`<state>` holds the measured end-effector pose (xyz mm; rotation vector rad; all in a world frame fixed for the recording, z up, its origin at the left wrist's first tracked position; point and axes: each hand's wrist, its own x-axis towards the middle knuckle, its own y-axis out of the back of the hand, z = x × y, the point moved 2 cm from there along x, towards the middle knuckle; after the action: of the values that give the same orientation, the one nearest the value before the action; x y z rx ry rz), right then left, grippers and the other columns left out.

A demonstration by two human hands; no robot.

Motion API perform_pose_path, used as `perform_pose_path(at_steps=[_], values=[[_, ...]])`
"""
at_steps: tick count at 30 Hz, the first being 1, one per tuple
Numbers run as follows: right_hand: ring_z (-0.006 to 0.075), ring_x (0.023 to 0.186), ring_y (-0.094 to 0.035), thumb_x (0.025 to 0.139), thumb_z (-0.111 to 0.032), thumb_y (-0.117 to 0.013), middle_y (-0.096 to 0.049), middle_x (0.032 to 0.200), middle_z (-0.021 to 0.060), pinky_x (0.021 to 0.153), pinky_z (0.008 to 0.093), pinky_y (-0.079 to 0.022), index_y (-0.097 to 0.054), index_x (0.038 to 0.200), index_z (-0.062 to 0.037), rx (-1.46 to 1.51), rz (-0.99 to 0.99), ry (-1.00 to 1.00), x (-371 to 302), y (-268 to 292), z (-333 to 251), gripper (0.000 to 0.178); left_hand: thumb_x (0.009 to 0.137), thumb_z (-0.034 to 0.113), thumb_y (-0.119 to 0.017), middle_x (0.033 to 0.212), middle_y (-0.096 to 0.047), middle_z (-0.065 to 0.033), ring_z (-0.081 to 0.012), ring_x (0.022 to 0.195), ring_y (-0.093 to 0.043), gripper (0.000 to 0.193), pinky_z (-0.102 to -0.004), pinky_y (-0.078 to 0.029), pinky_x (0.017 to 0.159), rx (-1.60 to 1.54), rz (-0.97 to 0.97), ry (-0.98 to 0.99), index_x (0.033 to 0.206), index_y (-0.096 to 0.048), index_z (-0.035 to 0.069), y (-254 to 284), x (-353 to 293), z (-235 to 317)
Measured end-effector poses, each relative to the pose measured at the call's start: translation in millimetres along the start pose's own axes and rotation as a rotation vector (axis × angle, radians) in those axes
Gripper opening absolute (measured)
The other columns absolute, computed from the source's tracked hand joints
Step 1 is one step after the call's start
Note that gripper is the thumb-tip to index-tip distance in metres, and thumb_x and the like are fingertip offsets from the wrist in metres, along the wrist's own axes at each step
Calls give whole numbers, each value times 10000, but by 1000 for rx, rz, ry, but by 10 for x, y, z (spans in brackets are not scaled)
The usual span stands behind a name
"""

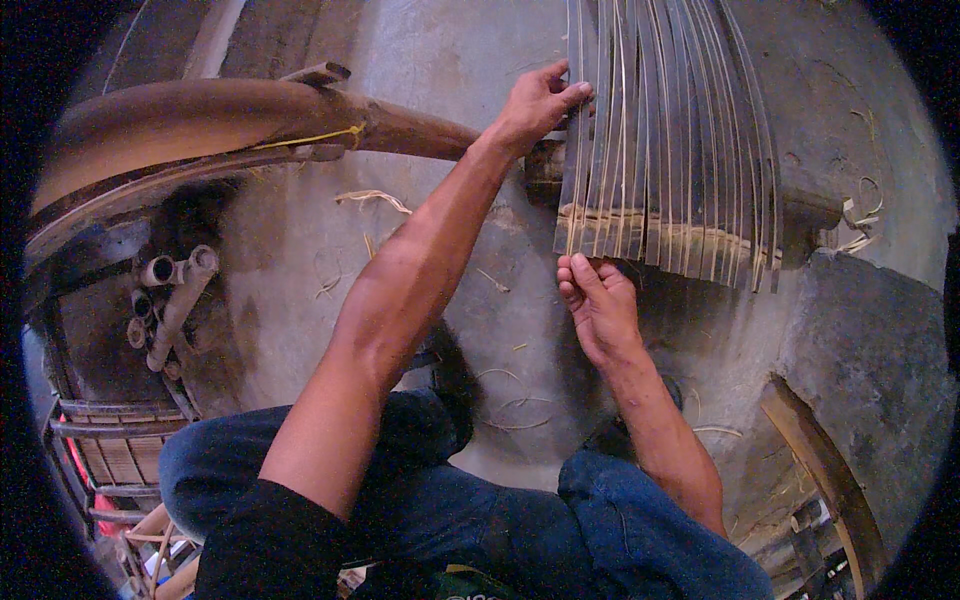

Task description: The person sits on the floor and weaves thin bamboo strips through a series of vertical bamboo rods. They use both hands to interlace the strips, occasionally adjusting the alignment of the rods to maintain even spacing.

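Note:
A panel of long, dark, narrow strips, apparently split bamboo (665, 130), extends away from me, with pale edges between the strips. A pale, rough band crosses it close to its near end. My left hand (540, 105) is stretched far forward and closed on the panel's left edge strip, thumb on this side and some fingertips behind it. At the near left corner my right hand (605, 305) pinches the end of a strip between thumb and fingers. The strips partly hide a horizontal support (810, 208) under the panel.
A thick bamboo pole (420, 130) with yellow cord crosses the left side. Several cut bamboo tubes (185, 300) lie below it. Thin shavings (515, 410) are scattered over the concrete floor (520, 340). A curved bamboo piece (820, 470) stands at the lower right.

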<state>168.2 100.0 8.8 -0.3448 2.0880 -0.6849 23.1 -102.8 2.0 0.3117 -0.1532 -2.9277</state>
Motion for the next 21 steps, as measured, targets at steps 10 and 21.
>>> perform_pose_path(at_steps=[10,21], values=[[172,877,-644,845,-127,-606,-680,902,111,768,294,-505,-648,1002,-5,-1162,-265,379,-400,-212,-1126,204,820,212,-697,818,-654,-101,-117,650,-597,518,-265,-482,563,28,0,58,1202,-489,-70,5,126,-95],[286,1380,-211,871,-481,-492,-249,1494,83,1114,454,-186,-301,1422,-146,-2453,-775,989,862,-438,-1944,673,815,337,-691,946,-623,-82,-157,782,-598,597,-299,-498,627,-50,-187,195,1233,-452,-16,47,153,-59]])
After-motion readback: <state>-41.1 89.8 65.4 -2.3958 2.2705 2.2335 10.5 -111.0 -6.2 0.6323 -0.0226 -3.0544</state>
